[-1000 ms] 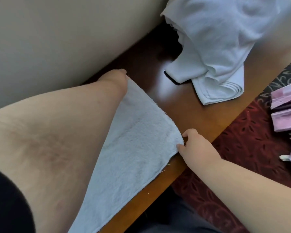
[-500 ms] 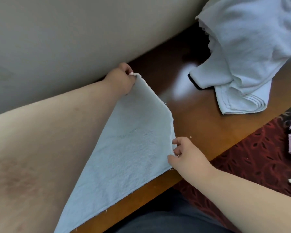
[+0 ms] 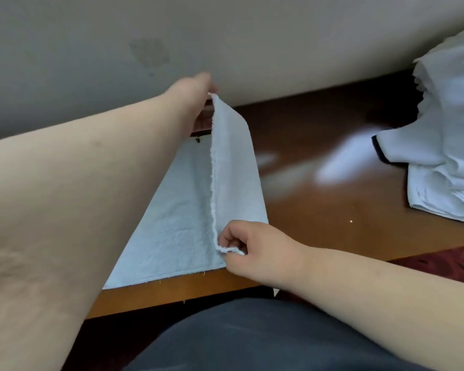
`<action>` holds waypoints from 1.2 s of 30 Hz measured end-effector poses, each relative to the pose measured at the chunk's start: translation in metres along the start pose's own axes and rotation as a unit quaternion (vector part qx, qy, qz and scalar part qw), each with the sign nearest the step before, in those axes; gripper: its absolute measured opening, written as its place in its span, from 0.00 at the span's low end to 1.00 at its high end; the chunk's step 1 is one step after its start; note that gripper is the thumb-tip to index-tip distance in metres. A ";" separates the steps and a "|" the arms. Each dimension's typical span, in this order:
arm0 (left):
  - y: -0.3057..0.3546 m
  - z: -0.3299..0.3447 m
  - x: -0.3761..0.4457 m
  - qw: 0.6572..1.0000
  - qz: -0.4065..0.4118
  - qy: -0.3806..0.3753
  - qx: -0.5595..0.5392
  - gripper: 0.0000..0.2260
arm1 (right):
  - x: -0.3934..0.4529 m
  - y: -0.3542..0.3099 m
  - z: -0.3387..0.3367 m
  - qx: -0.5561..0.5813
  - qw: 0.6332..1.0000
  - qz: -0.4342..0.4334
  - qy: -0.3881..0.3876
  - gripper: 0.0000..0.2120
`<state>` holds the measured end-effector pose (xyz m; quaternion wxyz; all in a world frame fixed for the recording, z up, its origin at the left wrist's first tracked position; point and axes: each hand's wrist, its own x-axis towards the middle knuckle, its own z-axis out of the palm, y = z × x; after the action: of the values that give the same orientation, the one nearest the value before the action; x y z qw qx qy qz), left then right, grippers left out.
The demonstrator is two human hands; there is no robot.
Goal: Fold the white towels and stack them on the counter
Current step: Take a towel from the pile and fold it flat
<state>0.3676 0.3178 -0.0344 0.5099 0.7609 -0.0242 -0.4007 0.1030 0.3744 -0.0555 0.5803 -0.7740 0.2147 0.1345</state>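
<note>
**A:** A glossy brown wooden bench (image 3: 319, 210) runs along a plain grey wall (image 3: 225, 36). On it, near the front edge, lies a pale white terry towel (image 3: 177, 215), its right edge raised in a flap. What are the hands doing?

**B:** Each pinches a corner of that raised edge. The left hand (image 3: 196, 92) holds the far corner by the wall, fingers curled on the cloth. The right hand (image 3: 249, 247) grips the near corner between thumb and curled fingers.

**A:** How should the fold go?

**B:** In my judgement, carry both corners leftward together, keep the edge taut, and lay it level with the opposite edge before pressing flat.

**A:** And what can't be made out?

**B:** The towel's left side is hidden under the left forearm. A crumpled heap of white towels (image 3: 445, 162) at far right is cut off by the frame. The left fingertips are blurred.
</note>
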 end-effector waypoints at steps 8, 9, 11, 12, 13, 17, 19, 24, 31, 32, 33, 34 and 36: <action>-0.015 -0.142 -0.020 0.991 0.091 0.014 0.097 0.12 | 0.045 -0.068 0.074 -0.053 0.997 -0.043 -0.047 0.06; -0.017 -0.158 -0.020 0.991 0.095 0.014 0.094 0.12 | 0.051 -0.075 0.083 -0.056 0.997 -0.039 -0.047 0.06; -0.023 -0.189 -0.017 0.990 0.106 0.019 0.089 0.13 | 0.065 -0.090 0.103 -0.052 0.997 -0.029 -0.044 0.05; -0.026 -0.204 -0.015 0.990 0.110 0.024 0.084 0.13 | 0.071 -0.097 0.112 -0.050 0.997 -0.024 -0.044 0.04; -0.029 -0.218 -0.013 0.990 0.113 0.031 0.081 0.12 | 0.077 -0.105 0.122 -0.049 0.998 -0.021 -0.044 0.03; -0.041 -0.268 -0.004 0.986 0.125 0.046 0.102 0.10 | 0.103 -0.134 0.160 -0.047 0.998 -0.014 -0.047 0.03; -0.045 -0.290 0.001 0.985 0.125 0.050 0.105 0.10 | 0.116 -0.147 0.181 -0.044 0.998 -0.014 -0.052 0.03; -0.060 -0.338 0.014 0.984 0.123 0.066 0.109 0.13 | 0.145 -0.170 0.228 -0.047 0.995 -0.010 -0.082 0.02; -0.110 -0.391 0.045 0.974 0.133 0.121 0.139 0.20 | 0.183 -0.177 0.280 -0.074 0.990 0.002 -0.117 0.03; -0.121 -0.395 0.052 0.974 0.122 0.112 0.155 0.21 | 0.190 -0.174 0.288 -0.085 0.989 0.014 -0.122 0.03; -0.132 -0.397 0.060 0.975 0.105 0.101 0.166 0.21 | 0.198 -0.169 0.295 -0.099 0.987 0.030 -0.125 0.04; -0.144 -0.400 0.070 0.977 0.081 0.093 0.175 0.20 | 0.205 -0.164 0.301 -0.114 0.984 0.049 -0.126 0.07; -0.160 -0.403 0.081 0.983 0.018 0.093 0.158 0.14 | 0.215 -0.155 0.311 -0.141 0.978 0.083 -0.131 0.12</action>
<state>0.6184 0.6637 -0.1450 0.3902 0.8655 -0.0536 -0.3094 0.3785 0.6700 -0.1139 0.4751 -0.8033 0.1794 0.3112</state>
